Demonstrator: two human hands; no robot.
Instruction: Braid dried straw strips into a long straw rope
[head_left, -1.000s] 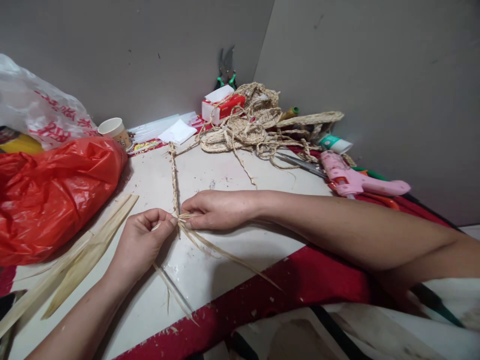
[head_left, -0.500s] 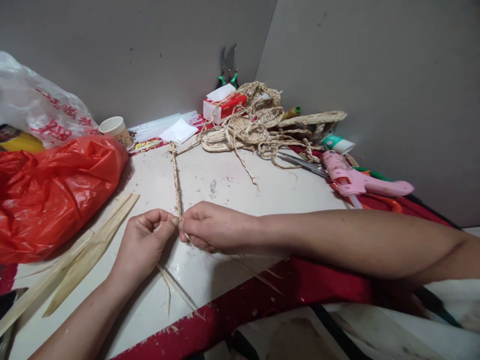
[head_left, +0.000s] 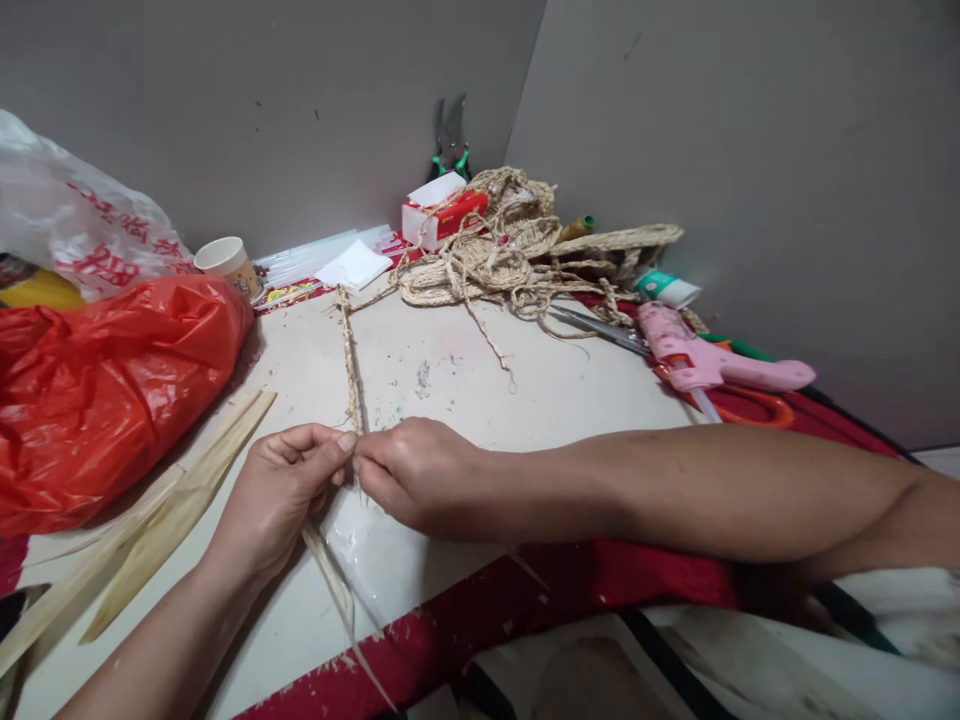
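Note:
A thin straw-coloured braid (head_left: 350, 365) runs down the white tabletop from near a white tissue to my hands. My left hand (head_left: 296, 480) pinches the braid's lower end between thumb and forefinger, and loose fibre strands (head_left: 330, 575) trail out below it. My right hand (head_left: 412, 475) is closed right beside it at the same end, knuckles up; its fingertips and the strand there are mostly hidden. Dry husk strips (head_left: 176, 510) lie to the left of my left hand.
A red plastic bag (head_left: 120, 390) and a paper cup (head_left: 227, 265) stand at the left. Toward the back are a tissue box (head_left: 442, 218), heaped braided cord (head_left: 510, 250) and pruning shears (head_left: 451, 140). A pink glue gun (head_left: 712, 350) and scissors (head_left: 600, 328) lie at right.
My right hand has turned knuckles up and closed more tightly at the braid's end. The strands below my left hand have shifted. My left hand keeps its pinch.

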